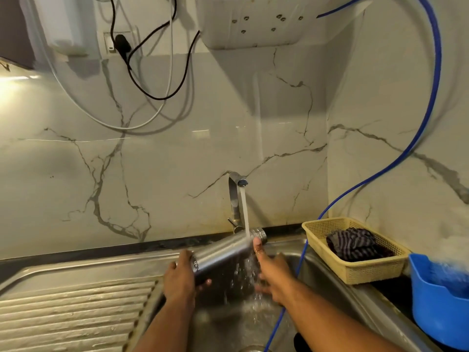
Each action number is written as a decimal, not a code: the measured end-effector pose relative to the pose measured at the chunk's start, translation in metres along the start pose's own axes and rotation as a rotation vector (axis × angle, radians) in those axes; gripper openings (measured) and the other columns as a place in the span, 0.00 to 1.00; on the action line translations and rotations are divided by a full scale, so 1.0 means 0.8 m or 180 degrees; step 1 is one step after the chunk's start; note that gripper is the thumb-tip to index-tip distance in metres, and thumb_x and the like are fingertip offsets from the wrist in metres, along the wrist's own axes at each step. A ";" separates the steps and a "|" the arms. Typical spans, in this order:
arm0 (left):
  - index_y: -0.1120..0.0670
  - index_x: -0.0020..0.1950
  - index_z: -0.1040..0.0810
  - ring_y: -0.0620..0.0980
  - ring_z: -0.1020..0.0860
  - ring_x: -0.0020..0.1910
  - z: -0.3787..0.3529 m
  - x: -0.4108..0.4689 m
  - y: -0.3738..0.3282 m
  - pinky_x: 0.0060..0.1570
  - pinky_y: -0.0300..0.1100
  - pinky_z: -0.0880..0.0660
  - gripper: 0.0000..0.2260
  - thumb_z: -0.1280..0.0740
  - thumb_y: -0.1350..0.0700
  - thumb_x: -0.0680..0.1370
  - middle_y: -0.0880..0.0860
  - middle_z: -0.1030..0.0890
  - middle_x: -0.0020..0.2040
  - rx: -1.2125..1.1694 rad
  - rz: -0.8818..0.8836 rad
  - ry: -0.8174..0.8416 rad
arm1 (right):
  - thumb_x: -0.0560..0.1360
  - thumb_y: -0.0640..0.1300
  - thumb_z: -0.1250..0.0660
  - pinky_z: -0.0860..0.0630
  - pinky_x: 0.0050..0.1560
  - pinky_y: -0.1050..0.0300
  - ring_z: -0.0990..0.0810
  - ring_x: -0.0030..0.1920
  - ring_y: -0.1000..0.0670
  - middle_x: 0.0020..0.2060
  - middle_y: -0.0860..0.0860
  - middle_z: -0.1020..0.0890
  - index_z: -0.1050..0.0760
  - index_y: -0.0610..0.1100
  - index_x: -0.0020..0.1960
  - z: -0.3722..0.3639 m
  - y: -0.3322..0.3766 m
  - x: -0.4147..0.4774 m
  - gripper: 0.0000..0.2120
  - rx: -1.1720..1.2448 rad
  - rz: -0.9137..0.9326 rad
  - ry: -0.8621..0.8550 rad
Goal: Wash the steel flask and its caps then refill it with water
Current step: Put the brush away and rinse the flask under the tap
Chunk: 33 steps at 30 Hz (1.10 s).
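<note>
The flask (223,250) lies almost level over the sink (291,252), its threaded neck raised toward the tap (237,194). This way the water (245,212) falls on its shoulder and runs off into the basin. The left hand (181,274) is wrapped firmly round the bottom end, probably to carry the weight. The right hand (272,273) lays its thumb on the flask near the neck. Its fingers are blurred in the splash, so I cannot tell if they grip.

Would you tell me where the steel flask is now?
In the head view, lower centre, the steel flask is tilted over the sink under the running tap; the left hand grips its base, the right hand touches its neck.
</note>
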<state>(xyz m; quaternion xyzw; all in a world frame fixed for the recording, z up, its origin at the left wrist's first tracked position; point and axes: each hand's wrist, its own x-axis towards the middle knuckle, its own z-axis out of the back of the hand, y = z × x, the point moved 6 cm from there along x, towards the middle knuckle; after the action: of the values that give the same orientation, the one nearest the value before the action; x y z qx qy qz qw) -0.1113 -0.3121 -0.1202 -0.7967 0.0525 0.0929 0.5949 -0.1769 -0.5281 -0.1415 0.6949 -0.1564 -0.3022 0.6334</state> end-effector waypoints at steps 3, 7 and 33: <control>0.57 0.61 0.28 0.67 0.23 0.55 -0.009 -0.004 0.026 0.46 0.60 0.17 0.17 0.33 0.47 0.80 0.67 0.27 0.60 -0.0066 0.0778 0.0274 | 0.65 0.65 0.23 0.17 0.51 0.35 0.19 0.56 0.38 0.59 0.40 0.20 0.31 0.48 0.70 -0.024 0.007 -0.016 0.40 0.0991 -0.0244 0.0689; 0.56 0.49 0.21 0.62 0.19 0.50 -0.014 0.012 0.044 0.55 0.58 0.19 0.13 0.37 0.47 0.83 0.63 0.19 0.50 0.1536 0.0404 0.0358 | 0.69 0.51 0.20 0.16 0.48 0.37 0.18 0.53 0.40 0.57 0.43 0.19 0.34 0.50 0.73 -0.013 0.011 -0.012 0.38 0.1106 0.0057 0.0412; 0.51 0.61 0.22 0.43 0.20 0.58 -0.185 0.025 -0.039 0.37 0.29 0.25 0.20 0.39 0.73 0.79 0.45 0.17 0.56 0.1769 -0.1229 0.1561 | 0.64 0.50 0.17 0.21 0.58 0.55 0.18 0.54 0.53 0.54 0.56 0.18 0.27 0.54 0.65 -0.014 0.012 0.013 0.32 -0.1500 0.1263 0.0139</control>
<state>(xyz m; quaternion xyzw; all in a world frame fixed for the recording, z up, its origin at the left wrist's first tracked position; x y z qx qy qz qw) -0.0731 -0.4443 -0.0543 -0.5995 0.0654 -0.2305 0.7637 -0.1604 -0.5270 -0.1345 0.4911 -0.2010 -0.1856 0.8270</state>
